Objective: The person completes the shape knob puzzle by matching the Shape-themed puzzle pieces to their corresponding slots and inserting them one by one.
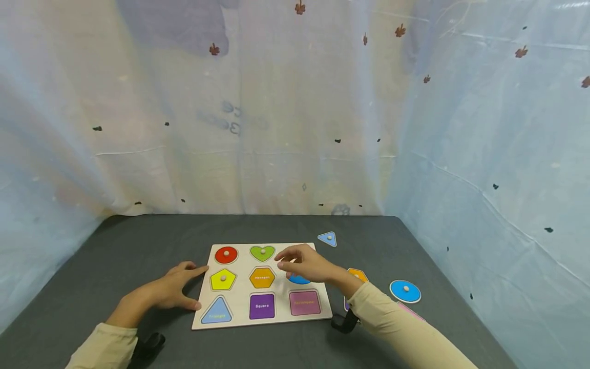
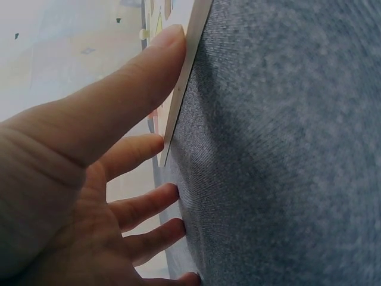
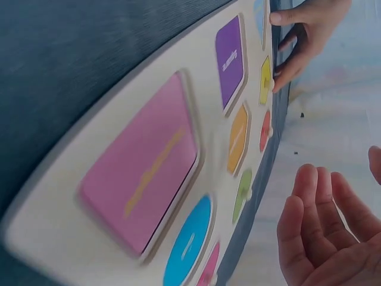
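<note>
- Puzzle board (image 1: pixel 281 305): on the table (image 1: pixel 152 230), between its left and right edges; probably light, stiff and unlikely to break, best steadied by its rim.
- Left hand (image 1: pixel 171 288): released, thumb and 1 fingertip touching the board's left edge.
- Right hand (image 1: pixel 306 264): loose and empty, above the board's right part.
- Loose blue oval (image 1: pixel 405 294): near the table's right edge; likely thin, rigid, slippery, so pinch its knob (image 1: pixel 406 289).

Pale board (image 1: pixel 239 310) is carrying red circle (image 1: pixel 221 258), green heart (image 1: pixel 262 255), yellow pentagon (image 1: pixel 223 282); right of board, oval (image 1: pixel 405 293) is showing blue; behind board, brown leaves (image 1: pixel 300 8) are dotting pale curtain (image 1: pixel 286 92).
</note>
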### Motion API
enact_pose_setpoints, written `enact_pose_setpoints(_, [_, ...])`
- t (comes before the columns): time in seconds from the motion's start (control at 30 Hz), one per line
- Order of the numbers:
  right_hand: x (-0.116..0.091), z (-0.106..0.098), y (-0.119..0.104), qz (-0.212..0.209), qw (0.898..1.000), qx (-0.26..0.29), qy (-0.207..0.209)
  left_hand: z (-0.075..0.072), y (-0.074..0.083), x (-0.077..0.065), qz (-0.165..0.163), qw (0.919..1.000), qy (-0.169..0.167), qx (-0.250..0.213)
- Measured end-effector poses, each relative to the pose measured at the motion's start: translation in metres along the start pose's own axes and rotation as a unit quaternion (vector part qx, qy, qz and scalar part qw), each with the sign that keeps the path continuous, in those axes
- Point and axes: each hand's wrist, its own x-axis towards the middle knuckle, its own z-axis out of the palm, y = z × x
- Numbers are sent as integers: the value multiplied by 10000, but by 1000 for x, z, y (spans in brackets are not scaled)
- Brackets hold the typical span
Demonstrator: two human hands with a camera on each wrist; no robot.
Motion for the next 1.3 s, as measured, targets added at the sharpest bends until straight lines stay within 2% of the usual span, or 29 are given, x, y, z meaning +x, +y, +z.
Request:
enact_pose_setpoints(0.17, [-24,-16,11,-135,9998,56,124,-2,2,-1,-29,10000,-14,11])
enact_pose_setpoints(0.3, [-41,-28,22,-188,9993,-139,297,-2,3,-2,-4,10000,17,-56])
enact_pose_setpoints(0.53, [-73,-46,42,-129,9974,-298,641,-1,3,-3,38,9999,30,-94])
enact_pose_setpoints(0.73, [-95,-64,64,79,9930,-667,969,-1,2,-2,38,10000,11,-53])
enact_pose_setpoints(0.93, [-107,-78,89,109,9870,-1089,1180,-1,3,0,-48,10000,-18,-51])
enact_pose_setpoints(1.3, [-109,-90,115,191,9877,-1282,875,-1,3,-2,-52,10000,7,-32])
